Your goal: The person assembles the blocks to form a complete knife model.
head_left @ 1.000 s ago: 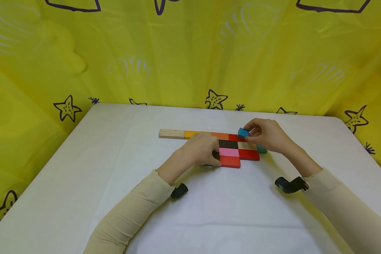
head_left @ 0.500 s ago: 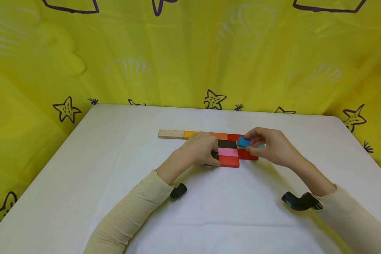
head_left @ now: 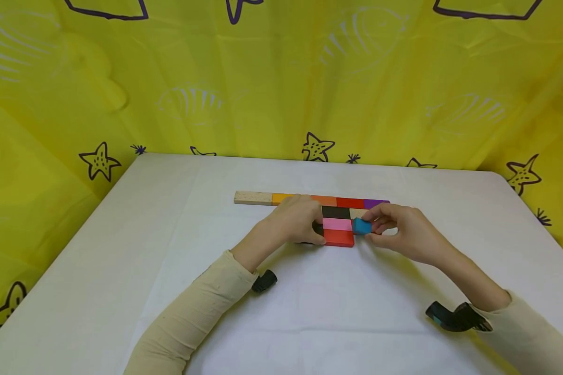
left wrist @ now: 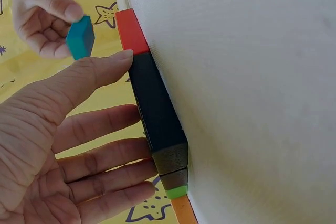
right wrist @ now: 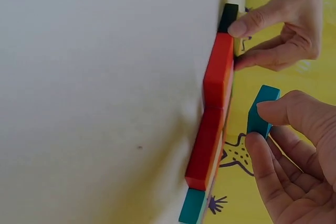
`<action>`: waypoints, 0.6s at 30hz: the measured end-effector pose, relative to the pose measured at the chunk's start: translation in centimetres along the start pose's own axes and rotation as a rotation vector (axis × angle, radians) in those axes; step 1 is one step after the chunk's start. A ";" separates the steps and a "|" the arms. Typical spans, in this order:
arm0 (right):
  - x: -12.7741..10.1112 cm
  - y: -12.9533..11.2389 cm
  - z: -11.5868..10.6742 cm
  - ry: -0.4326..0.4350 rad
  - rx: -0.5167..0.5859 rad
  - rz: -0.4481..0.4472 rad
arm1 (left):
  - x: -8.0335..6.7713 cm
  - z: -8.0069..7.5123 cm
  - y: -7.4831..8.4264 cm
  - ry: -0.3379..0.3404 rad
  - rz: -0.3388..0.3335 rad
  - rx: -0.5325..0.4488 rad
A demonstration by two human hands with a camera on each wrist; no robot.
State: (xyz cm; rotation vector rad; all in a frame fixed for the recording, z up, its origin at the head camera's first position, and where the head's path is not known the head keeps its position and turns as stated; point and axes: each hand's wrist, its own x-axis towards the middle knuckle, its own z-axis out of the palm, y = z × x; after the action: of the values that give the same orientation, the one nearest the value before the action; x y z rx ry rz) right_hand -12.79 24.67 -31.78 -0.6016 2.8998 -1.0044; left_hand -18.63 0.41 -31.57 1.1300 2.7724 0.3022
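Observation:
In the head view, my left hand lies over the left part of a flat arrangement of coloured wooden blocks. Its thumb and fingers hold a black block, thumb tip at the seam with a red block. My right hand pinches a small blue block between thumb and fingers. That block hangs tilted above the dark red block, apart from it in the right wrist view. A pink block lies just behind the red one. My left hand hides several blocks in the head view.
Behind runs a long row with a plain wood block, orange ones, a red block and a purple block. A teal block ends the near side. White cloth covers the table; a yellow curtain hangs behind.
My right hand has brought the blue block from above the back row toward me, over the front right blocks, uncovering the purple block. My left hand has stayed in place.

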 end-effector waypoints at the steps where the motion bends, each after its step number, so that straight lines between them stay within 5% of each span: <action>1: -0.1 0.1 0.1 -0.005 0.004 0.000 | 0.0 0.0 0.0 -0.001 0.000 0.002; 18: -1.1 0.8 1.2 -0.069 -0.058 -0.011 | 0.1 -0.1 0.1 -0.015 -0.019 0.012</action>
State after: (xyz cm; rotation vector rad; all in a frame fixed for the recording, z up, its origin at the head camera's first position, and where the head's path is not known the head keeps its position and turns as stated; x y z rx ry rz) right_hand -11.92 24.90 -33.26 -0.6415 2.8777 -0.8850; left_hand -18.64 0.56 -31.46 1.1030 2.7743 0.2735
